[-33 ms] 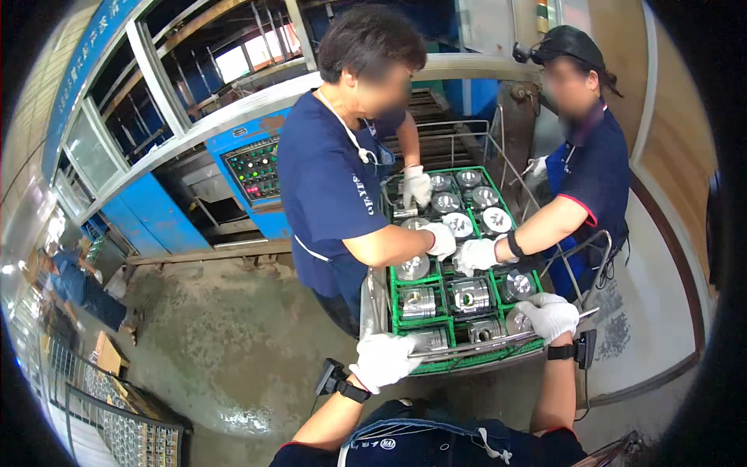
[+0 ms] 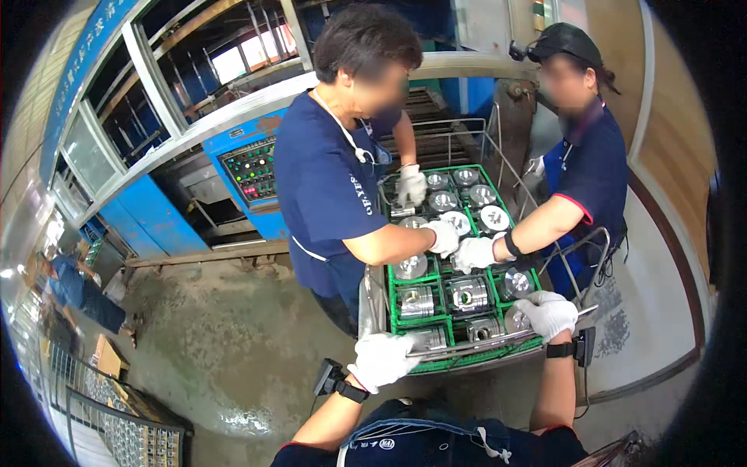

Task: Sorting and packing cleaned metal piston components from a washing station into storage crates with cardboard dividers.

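My left hand (image 2: 381, 360), in a white glove, is closed round the left part of a metal cart rail (image 2: 478, 342). Also white-gloved, my right hand (image 2: 549, 315) grips the same rail near its right end, its fingers beside a piston in the near right corner. On the cart, just beyond the rail, green plastic-mesh crates (image 2: 397, 311) are divided into compartments. They hold several shiny metal pistons, some upright with their crowns up, others on their sides, such as one piston (image 2: 468, 296) near the middle.
Across the crates, one co-worker (image 2: 327, 171) stands left and another (image 2: 587, 167) right, their gloved hands among the pistons. A blue machine with a control panel (image 2: 250, 171) stands behind. Racks of metal parts (image 2: 109, 405) are at lower left; another person (image 2: 82, 292) is farther left.
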